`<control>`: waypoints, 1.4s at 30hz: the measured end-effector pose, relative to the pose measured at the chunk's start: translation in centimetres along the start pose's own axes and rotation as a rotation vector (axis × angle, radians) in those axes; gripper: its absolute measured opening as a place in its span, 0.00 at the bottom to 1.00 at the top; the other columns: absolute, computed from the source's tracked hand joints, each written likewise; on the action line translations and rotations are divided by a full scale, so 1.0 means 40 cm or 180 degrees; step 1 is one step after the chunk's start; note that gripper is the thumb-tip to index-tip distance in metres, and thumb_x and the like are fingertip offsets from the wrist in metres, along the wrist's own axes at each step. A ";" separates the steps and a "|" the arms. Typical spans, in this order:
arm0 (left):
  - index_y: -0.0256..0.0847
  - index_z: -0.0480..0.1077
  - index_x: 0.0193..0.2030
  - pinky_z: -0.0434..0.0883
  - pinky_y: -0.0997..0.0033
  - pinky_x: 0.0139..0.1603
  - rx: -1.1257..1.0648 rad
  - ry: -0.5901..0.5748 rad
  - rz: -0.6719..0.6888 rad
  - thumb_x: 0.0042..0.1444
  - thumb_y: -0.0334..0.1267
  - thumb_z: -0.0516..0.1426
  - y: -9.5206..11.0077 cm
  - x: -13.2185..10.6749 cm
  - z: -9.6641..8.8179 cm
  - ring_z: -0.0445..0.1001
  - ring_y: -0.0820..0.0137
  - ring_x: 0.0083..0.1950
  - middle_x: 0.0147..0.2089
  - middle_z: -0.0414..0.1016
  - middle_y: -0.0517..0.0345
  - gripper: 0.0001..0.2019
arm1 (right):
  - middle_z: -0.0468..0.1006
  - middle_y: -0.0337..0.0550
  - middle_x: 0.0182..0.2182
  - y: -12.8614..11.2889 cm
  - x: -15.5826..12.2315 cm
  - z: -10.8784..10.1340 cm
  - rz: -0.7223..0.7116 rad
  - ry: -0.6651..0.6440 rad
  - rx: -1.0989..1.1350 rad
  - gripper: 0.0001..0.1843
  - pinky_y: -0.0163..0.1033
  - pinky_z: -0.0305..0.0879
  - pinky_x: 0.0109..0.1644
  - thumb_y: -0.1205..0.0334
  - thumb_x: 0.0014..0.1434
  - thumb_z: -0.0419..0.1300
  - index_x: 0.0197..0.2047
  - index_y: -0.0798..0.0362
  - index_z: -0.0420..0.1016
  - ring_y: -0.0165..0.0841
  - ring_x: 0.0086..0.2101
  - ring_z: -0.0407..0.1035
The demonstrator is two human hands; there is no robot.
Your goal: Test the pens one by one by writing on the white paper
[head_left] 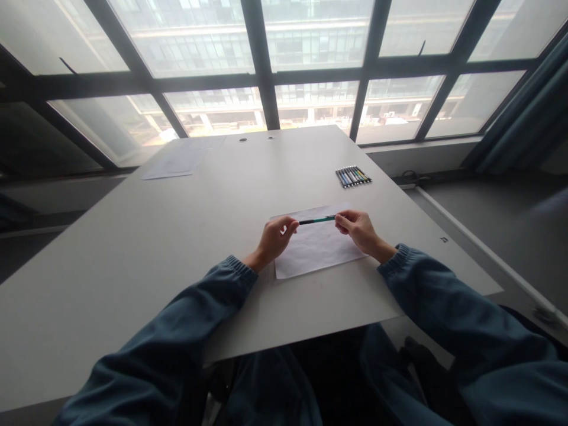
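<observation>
A green pen with a black grip section is stretched level between my two hands, above a white sheet of paper. My left hand pinches the dark end of the pen between thumb and fingers. At the other end, by the clip, my right hand pinches it the same way. The sheet lies flat on the table beneath both hands. Beyond my right hand, a row of several pens lies side by side on the tabletop.
The white table reaches to the large windows. More paper lies at its far left. A round dark spot marks the far edge. A small black mark is near the right edge. A dark curtain hangs at right.
</observation>
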State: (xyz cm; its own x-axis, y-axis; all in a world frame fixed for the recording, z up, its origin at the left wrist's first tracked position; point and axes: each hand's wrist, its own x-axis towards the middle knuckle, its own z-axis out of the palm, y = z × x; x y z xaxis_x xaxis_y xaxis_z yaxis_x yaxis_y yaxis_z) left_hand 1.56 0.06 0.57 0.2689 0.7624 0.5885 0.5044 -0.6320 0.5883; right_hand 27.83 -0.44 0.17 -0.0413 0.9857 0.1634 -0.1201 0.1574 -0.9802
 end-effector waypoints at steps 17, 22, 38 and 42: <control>0.43 0.70 0.54 0.69 0.73 0.34 -0.0089 0.0100 0.0311 0.61 0.41 0.63 -0.003 0.003 0.001 0.71 0.73 0.34 0.43 0.76 0.55 0.16 | 0.75 0.41 0.22 -0.007 0.000 0.003 -0.0010 0.0091 -0.0036 0.18 0.35 0.56 0.25 0.49 0.50 0.72 0.32 0.57 0.80 0.27 0.23 0.63; 0.41 0.74 0.40 0.67 0.73 0.33 -0.0134 0.0175 0.0319 0.64 0.42 0.59 0.008 0.005 -0.004 0.69 0.74 0.32 0.37 0.73 0.57 0.07 | 0.75 0.41 0.22 -0.003 0.001 0.002 -0.0035 0.0073 -0.0010 0.18 0.35 0.55 0.24 0.48 0.50 0.72 0.32 0.56 0.80 0.27 0.23 0.62; 0.39 0.70 0.20 0.66 0.73 0.29 -0.0178 -0.0190 -0.0149 0.69 0.53 0.50 0.001 -0.001 -0.005 0.70 0.73 0.22 0.18 0.70 0.60 0.29 | 0.74 0.39 0.22 -0.008 -0.005 0.005 -0.0094 -0.0106 -0.0042 0.18 0.35 0.54 0.25 0.48 0.51 0.72 0.33 0.56 0.79 0.27 0.22 0.61; 0.40 0.78 0.29 0.72 0.71 0.34 -0.0291 0.0026 -0.0216 0.65 0.52 0.56 0.007 0.002 -0.005 0.76 0.69 0.29 0.27 0.79 0.56 0.21 | 0.74 0.39 0.22 -0.005 -0.002 0.003 -0.0100 -0.0027 -0.0041 0.18 0.35 0.55 0.25 0.48 0.51 0.71 0.33 0.56 0.79 0.27 0.22 0.61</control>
State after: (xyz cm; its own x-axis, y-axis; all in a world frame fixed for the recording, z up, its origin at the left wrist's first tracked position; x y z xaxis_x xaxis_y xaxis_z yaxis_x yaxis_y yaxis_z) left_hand 1.54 -0.08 0.90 0.2299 0.8030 0.5499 0.4442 -0.5893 0.6748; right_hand 27.73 -0.56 0.35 -0.0462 0.9797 0.1949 -0.1087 0.1891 -0.9759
